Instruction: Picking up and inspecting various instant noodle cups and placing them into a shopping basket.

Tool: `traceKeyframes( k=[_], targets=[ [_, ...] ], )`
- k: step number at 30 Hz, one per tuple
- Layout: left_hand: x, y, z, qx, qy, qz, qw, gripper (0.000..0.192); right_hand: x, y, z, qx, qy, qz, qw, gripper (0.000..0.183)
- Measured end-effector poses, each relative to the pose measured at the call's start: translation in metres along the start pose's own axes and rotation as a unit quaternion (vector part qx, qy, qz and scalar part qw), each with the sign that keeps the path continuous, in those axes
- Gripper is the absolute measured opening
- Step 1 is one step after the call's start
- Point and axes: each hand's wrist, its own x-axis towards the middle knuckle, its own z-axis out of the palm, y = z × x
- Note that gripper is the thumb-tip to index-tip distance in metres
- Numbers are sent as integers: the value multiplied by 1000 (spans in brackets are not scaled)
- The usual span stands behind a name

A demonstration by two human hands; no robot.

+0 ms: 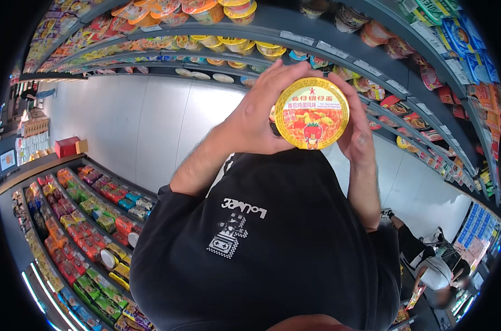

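A round instant-noodle bowl [312, 113] is held up in front of my black T-shirt, its yellow-rimmed printed lid facing the camera. My left hand [260, 109] wraps the left side of the bowl, with the thumb low beside the rim and the fingers at the top. Against the right side, my right hand [356, 120] grips it, fingers reaching up around the edge. The lid hides most of the bowl's body and parts of both hands. Behind the hands, yellow noodle bowls [271, 49] stand on a shelf.
Grey store shelves [333, 50] with packaged noodles curve across the top and right. Another shelf unit [84, 240] with bagged packs stands at the lower left. A red box [67, 147] sits near its far end. Several people, one in a white top [436, 275], are at the lower right.
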Motion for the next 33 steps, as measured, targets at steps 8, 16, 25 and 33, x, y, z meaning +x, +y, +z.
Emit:
traceKeyframes(
  k=[8,16,25,33],
  targets=[
    [-37,-55,17,68,-77,-190,976,109,2,88,-67,-75,232,125,962,60],
    [-189,-116,18,69,-93,-454,883,91,-117,314,-268,-56,464,396,790,65],
    [-284,-93,1,71,-120,-595,792,70,-129,515,-310,-277,346,418,793,52],
    [-331,-68,-9,49,-151,-696,701,69,-109,641,-329,-111,535,473,691,59]
  ],
)
